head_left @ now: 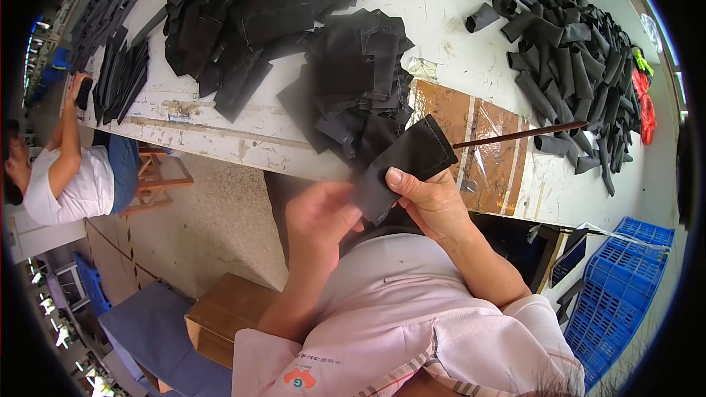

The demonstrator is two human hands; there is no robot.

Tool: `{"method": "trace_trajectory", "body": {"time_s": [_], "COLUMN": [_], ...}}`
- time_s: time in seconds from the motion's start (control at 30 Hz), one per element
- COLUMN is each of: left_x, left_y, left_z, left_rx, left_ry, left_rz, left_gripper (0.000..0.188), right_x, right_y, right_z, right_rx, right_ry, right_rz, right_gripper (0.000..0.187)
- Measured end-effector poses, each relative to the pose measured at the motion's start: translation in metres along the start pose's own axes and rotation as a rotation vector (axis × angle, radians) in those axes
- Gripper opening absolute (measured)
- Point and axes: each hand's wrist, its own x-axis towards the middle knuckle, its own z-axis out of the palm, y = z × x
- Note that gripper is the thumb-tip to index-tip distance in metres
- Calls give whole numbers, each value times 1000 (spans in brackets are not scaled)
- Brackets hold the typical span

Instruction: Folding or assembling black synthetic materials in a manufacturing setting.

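The right hand (432,204), nearer, pinches the black cloth piece (419,151) at its eleven o'clock, long axis toward half past one; the left hand (318,213), its blurred grip impossible to tell, has it at two o'clock.

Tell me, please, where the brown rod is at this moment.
In the head view, the rod is right of centre, seen across the cardboard, its left end by the held black piece, its right end by the dark tubes.
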Motion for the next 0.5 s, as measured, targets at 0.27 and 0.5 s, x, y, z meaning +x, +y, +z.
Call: {"method": "trace_trajectory", "body": {"time_s": [0.27,0.5], "left_x": [-5,-7], "left_y": [4,-3], "left_z": [9,13], "left_rx": [145,348], "left_ry": [108,144], "left_rz": [28,147], "left_gripper": [17,16], "right_x": [1,-6], "right_y": [4,0], "right_z": [-2,-1], "right_rx": [-66,-229], "right_ry": [11,43], "right_rz": [-80,-111], "right_gripper": [23,22]}}
